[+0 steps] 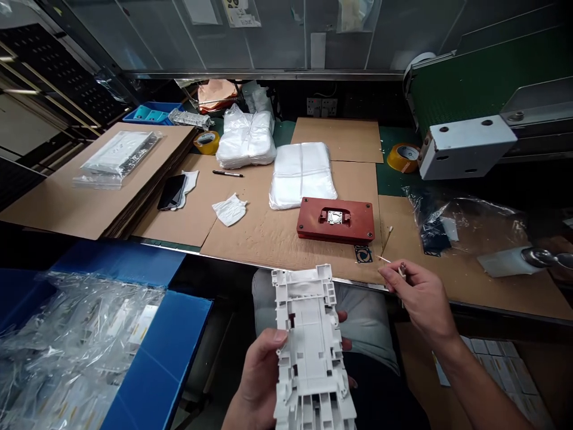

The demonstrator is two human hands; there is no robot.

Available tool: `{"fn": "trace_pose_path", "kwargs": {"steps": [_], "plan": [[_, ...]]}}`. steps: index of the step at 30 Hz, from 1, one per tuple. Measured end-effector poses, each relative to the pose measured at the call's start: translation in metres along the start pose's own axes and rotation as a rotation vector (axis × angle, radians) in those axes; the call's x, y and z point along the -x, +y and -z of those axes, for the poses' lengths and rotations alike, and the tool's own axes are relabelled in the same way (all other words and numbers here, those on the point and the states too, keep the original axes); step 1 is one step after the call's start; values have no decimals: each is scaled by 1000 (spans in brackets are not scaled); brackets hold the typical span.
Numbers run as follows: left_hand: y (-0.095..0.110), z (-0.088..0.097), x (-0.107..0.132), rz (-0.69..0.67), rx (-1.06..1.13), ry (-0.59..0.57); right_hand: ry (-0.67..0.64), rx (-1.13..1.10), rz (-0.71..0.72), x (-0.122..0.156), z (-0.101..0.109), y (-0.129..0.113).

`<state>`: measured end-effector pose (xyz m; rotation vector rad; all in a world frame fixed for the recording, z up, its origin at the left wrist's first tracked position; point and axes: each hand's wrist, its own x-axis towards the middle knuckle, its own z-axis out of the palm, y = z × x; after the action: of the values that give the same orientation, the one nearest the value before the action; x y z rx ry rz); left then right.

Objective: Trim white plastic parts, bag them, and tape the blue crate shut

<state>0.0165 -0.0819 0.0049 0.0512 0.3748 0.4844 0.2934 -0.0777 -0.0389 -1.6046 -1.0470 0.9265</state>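
My left hand (262, 376) grips a long white moulded plastic part (311, 346) from behind, holding it upright over my lap. My right hand (421, 298) hovers at the table's front edge, fingers pinched on a thin stick like a cotton swab (388, 261). Just beyond it lie another swab (386, 239) and a small black printed square (363, 255). A red rectangular fixture (336, 220) with a metal insert sits on the cardboard ahead.
Stacks of clear bags (302, 173), two tape rolls (206, 142), a phone (171, 191), a pen (227, 174) and a crumpled wipe (230, 209) lie on the cardboard-covered bench (250, 233). A blue bin (152, 358) of bagged parts is at my left; a conveyor (470, 113) at the right.
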Motion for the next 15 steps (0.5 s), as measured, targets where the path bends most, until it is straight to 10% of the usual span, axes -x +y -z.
{"fn": "trace_pose_path", "kwargs": {"steps": [9, 15], "plan": [[-1, -5, -6, -21, -75, 26, 246, -4, -121, -3, 28, 37], [2, 9, -1, -83, -151, 159, 470, 17, -222, 10, 96, 85]]}}
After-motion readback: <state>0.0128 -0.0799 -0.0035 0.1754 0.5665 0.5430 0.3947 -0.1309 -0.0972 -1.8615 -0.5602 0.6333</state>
